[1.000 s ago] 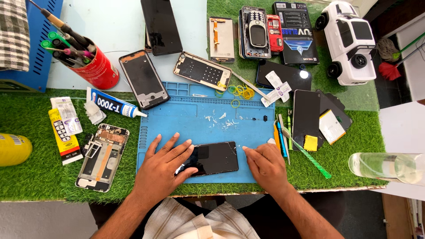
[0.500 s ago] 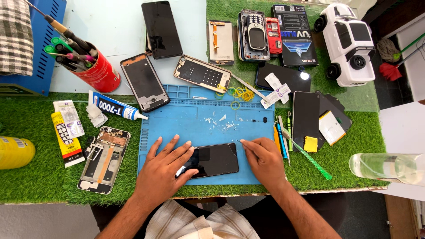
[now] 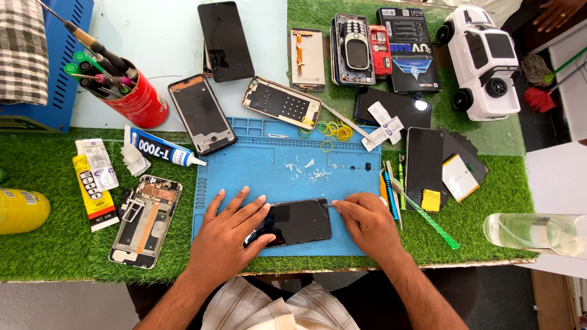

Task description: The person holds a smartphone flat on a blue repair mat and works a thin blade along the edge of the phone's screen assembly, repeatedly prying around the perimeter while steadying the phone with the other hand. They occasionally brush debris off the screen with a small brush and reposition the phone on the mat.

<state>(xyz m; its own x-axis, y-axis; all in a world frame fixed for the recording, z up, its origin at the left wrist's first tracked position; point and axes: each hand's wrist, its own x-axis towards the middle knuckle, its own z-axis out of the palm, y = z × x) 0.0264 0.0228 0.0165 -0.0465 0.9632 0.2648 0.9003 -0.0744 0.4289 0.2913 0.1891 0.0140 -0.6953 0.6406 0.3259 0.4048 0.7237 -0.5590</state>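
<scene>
A black phone [image 3: 298, 221] lies flat near the front edge of a blue work mat [image 3: 269, 165]. My left hand [image 3: 229, 235] rests spread on the mat, its fingertips pressing the phone's left end. My right hand [image 3: 365, 223] sits at the phone's right end with fingers curled, pinching a thin tool whose tip touches the phone's upper right corner. Small white scraps [image 3: 309, 171] lie on the mat above the phone.
Green turf [image 3: 55, 244] covers the table. An opened phone body [image 3: 144, 220], glue tube [image 3: 160, 149] and red tool cup [image 3: 131, 98] are left. Phone frames [image 3: 202, 114], screens [image 3: 225, 40], yellow rubber bands [image 3: 333, 129], a white toy car [image 3: 483, 61] and clear bottle [image 3: 538, 232] lie behind and right.
My right hand has shifted slightly up to the phone's upper right corner. My left hand stays pressed on the phone's left end.
</scene>
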